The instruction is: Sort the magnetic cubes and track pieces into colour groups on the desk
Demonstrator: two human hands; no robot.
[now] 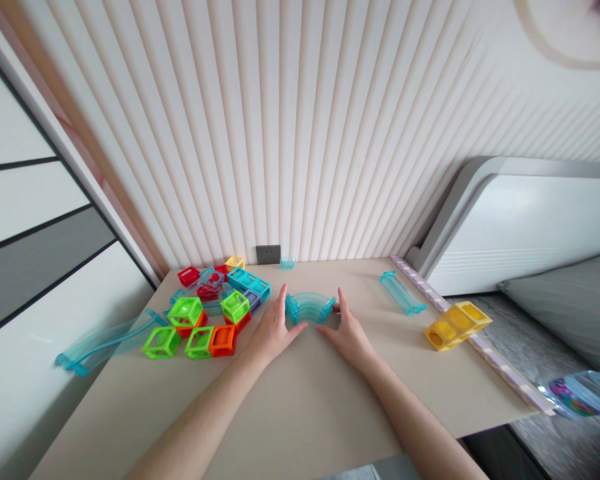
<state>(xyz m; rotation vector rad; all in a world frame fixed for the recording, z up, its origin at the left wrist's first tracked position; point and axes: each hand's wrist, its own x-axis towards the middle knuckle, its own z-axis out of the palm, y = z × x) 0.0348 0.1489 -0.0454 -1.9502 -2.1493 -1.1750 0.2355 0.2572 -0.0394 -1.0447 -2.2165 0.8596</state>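
A curved, see-through blue track piece [311, 307] lies in the middle of the table, between my two hands. My left hand [274, 325] is at its left end, index finger pointing up and thumb stretched along the near side. My right hand [349, 331] mirrors it at the right end, thumb and index finger spread apart. Both hands are right by the ends of the piece; whether the fingers touch it I cannot tell. The right hand's other fingers are partly hidden.
Coloured open-sided blocks, including a green block [185, 311] and an orange block [223, 341], crowd the left. A long blue track [113, 340] overhangs the left edge. To the right are a straight blue track [403, 293] and a yellow piece [457, 325]. A ribbed wall [300, 133] stands behind.
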